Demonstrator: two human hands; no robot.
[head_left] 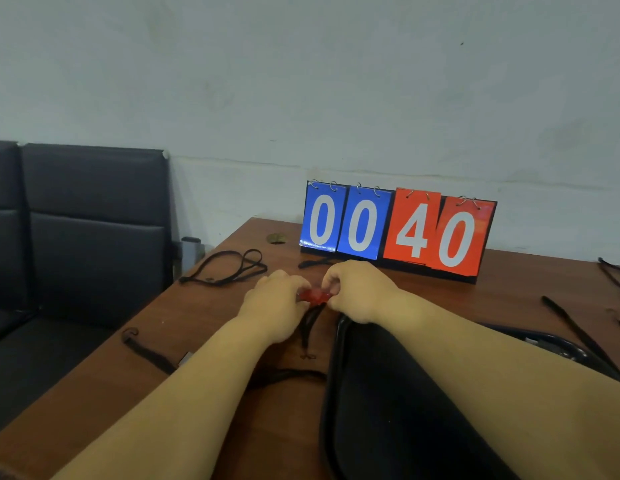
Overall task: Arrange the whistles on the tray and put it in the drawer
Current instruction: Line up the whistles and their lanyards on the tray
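A small red whistle [313,295] is pinched between both hands above the wooden table [204,344]. My left hand [274,303] grips its left end and my right hand [360,291] grips its right end. A black cord [310,325] hangs down from the whistle to the table. The dark tray [398,403] lies just below and to the right of my hands, partly under my right forearm. Its inside is mostly hidden.
A flip scoreboard [395,230] reading 00 40 stands at the back of the table. Loose black lanyards lie at the left [229,268], front left [145,351] and right [571,323]. A black seat [94,220] stands left of the table.
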